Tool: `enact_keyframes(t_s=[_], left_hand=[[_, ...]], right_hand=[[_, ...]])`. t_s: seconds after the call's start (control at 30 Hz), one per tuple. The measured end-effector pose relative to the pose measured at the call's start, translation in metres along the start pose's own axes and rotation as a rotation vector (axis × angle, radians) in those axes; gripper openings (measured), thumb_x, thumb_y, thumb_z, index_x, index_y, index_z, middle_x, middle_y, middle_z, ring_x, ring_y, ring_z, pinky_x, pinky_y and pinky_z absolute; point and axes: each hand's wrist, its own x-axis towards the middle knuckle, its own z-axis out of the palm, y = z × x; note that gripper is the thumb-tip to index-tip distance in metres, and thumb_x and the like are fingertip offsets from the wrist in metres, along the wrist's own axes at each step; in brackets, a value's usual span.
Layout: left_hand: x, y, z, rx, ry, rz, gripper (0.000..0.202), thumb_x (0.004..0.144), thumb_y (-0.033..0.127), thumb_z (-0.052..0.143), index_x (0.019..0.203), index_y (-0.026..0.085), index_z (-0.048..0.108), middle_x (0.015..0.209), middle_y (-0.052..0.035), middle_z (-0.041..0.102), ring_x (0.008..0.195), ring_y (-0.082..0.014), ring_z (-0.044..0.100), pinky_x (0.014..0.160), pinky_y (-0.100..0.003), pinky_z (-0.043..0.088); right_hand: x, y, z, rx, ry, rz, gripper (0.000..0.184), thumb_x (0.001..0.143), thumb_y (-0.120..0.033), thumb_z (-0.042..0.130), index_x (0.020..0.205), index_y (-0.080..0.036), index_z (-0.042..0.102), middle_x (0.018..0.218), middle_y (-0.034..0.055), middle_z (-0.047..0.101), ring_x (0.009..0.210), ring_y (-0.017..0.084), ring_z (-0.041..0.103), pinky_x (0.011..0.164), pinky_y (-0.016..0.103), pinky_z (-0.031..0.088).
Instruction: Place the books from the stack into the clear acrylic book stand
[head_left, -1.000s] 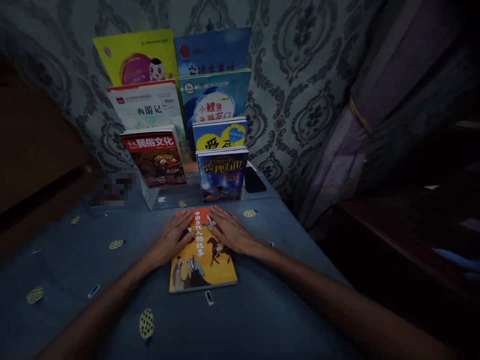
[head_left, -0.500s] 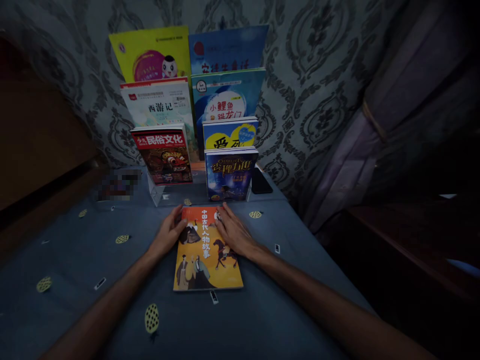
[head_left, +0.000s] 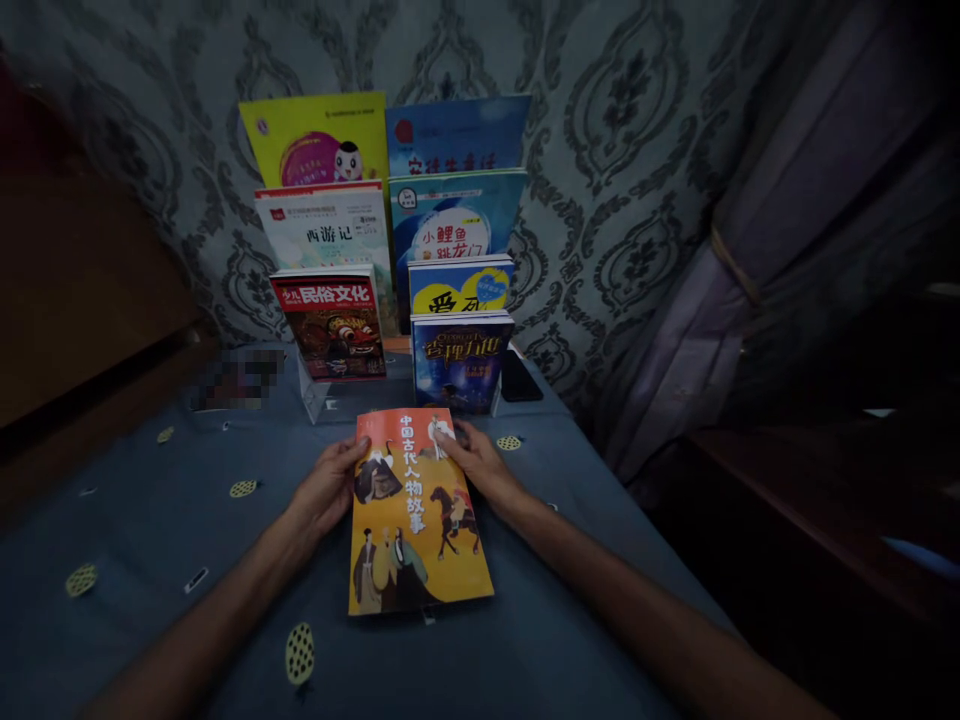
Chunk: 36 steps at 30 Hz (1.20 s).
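Observation:
An orange and yellow paperback book with pictured figures and a horse on its cover is held between both hands, its far edge raised towards me. My left hand grips the upper left side, thumb on the cover and fingers underneath. On the upper right side my right hand pinches the book with the thumb on top; its other fingers are partly hidden behind it. Just beyond the book stands a clear tiered display rack with books on both sides, among them a red-titled book and a dark blue book.
A black phone lies right of the rack. The bluish patterned cloth covers the table. A patterned wall rises behind, with a tied curtain at right. A pixelated item lies at left.
Both hands have lifted the book off the cloth at its far end and now grip its sides with fingers beneath. The view has tipped slightly upward.

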Motion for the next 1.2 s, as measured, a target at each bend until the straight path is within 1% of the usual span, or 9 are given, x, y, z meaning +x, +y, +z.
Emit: enact_keyframes(t_s=[0.1, 0.2, 0.3, 0.4, 0.5, 0.6, 0.77, 0.9, 1.2], left_hand=[[0.004, 0.015, 0.012, 0.038, -0.056, 0.112, 0.024, 0.075, 0.023, 0.08, 0.092, 0.01, 0.07, 0.079, -0.0082, 0.076, 0.066, -0.0178, 0.073, 0.068, -0.026, 0.062], [0.008, 0.042, 0.025, 0.138, -0.128, 0.283, 0.034, 0.074, 0.034, 0.082, 0.099, 0.014, 0.071, 0.087, -0.0066, 0.077, 0.072, -0.0184, 0.074, 0.071, -0.028, 0.062], [0.003, 0.072, 0.028, 0.33, -0.196, 0.517, 0.045, 0.073, 0.048, 0.081, 0.103, 0.016, 0.072, 0.097, -0.0068, 0.077, 0.086, -0.0224, 0.073, 0.081, -0.033, 0.06], [-0.016, 0.085, 0.016, 0.741, -0.325, 0.62, 0.038, 0.075, 0.047, 0.081, 0.1, 0.019, 0.076, 0.1, -0.0058, 0.077, 0.093, -0.0243, 0.072, 0.086, -0.034, 0.058], [-0.044, 0.067, -0.004, 1.138, -0.612, 0.593, 0.04, 0.08, 0.041, 0.078, 0.117, 0.029, 0.072, 0.119, -0.0043, 0.073, 0.112, -0.0257, 0.068, 0.1, -0.041, 0.053], [-0.067, 0.029, -0.021, 1.333, -0.746, 0.718, 0.056, 0.087, 0.037, 0.072, 0.14, 0.031, 0.054, 0.135, -0.0059, 0.064, 0.131, -0.0249, 0.056, 0.112, -0.047, 0.043], [-0.082, -0.012, -0.033, 1.459, -0.725, 0.852, 0.06, 0.097, 0.028, 0.058, 0.152, 0.029, 0.034, 0.145, -0.0053, 0.055, 0.138, -0.0206, 0.047, 0.117, -0.045, 0.038], [-0.084, -0.012, -0.034, 1.526, -0.736, 0.848, 0.064, 0.097, 0.025, 0.057, 0.155, 0.029, 0.029, 0.147, -0.0049, 0.053, 0.14, -0.0212, 0.044, 0.117, -0.045, 0.039], [-0.092, -0.013, -0.032, 1.639, -0.755, 0.88, 0.071, 0.096, 0.018, 0.054, 0.157, 0.024, 0.019, 0.151, -0.0057, 0.048, 0.145, -0.021, 0.036, 0.118, -0.044, 0.038]], right_hand=[[0.013, -0.024, 0.0, 0.331, -0.078, 0.115, 0.052, 0.079, -0.06, 0.067, 0.106, -0.016, 0.068, 0.092, 0.011, 0.078, 0.083, 0.028, 0.075, 0.082, 0.043, 0.06], [0.03, -0.062, -0.007, 0.352, -0.007, -0.091, 0.043, 0.074, -0.053, 0.076, 0.1, -0.02, 0.068, 0.093, 0.005, 0.077, 0.086, 0.023, 0.073, 0.085, 0.039, 0.058], [0.03, -0.097, -0.02, 0.181, 0.016, -0.39, 0.033, 0.083, -0.048, 0.069, 0.106, -0.024, 0.068, 0.101, 0.0014, 0.076, 0.095, 0.021, 0.07, 0.089, 0.04, 0.056], [0.003, -0.1, -0.033, -0.228, -0.045, -0.574, 0.024, 0.09, -0.041, 0.065, 0.109, -0.027, 0.071, 0.103, 0.0017, 0.075, 0.098, 0.022, 0.069, 0.089, 0.041, 0.055], [-0.042, -0.07, -0.039, -0.483, -0.274, -0.799, 0.026, 0.097, -0.036, 0.058, 0.119, -0.025, 0.067, 0.102, 0.0056, 0.076, 0.096, 0.021, 0.07, 0.088, 0.042, 0.054], [-0.08, -0.038, -0.037, -0.581, -0.397, -0.804, 0.03, 0.1, -0.027, 0.052, 0.128, -0.019, 0.062, 0.115, 0.0114, 0.073, 0.108, 0.02, 0.068, 0.094, 0.04, 0.053], [-0.095, -0.029, -0.033, -0.666, -0.443, -0.78, 0.028, 0.099, -0.021, 0.051, 0.124, -0.016, 0.064, 0.116, 0.0119, 0.073, 0.112, 0.02, 0.066, 0.098, 0.038, 0.053], [-0.095, -0.034, -0.034, -0.72, -0.462, -0.808, 0.031, 0.101, -0.028, 0.05, 0.126, -0.013, 0.063, 0.116, 0.0131, 0.073, 0.113, 0.021, 0.065, 0.098, 0.039, 0.053], [-0.106, -0.035, -0.042, -0.889, -0.559, -0.808, 0.066, 0.092, -0.057, 0.057, 0.14, -0.014, 0.052, 0.128, 0.0157, 0.068, 0.127, 0.024, 0.058, 0.112, 0.045, 0.04]])
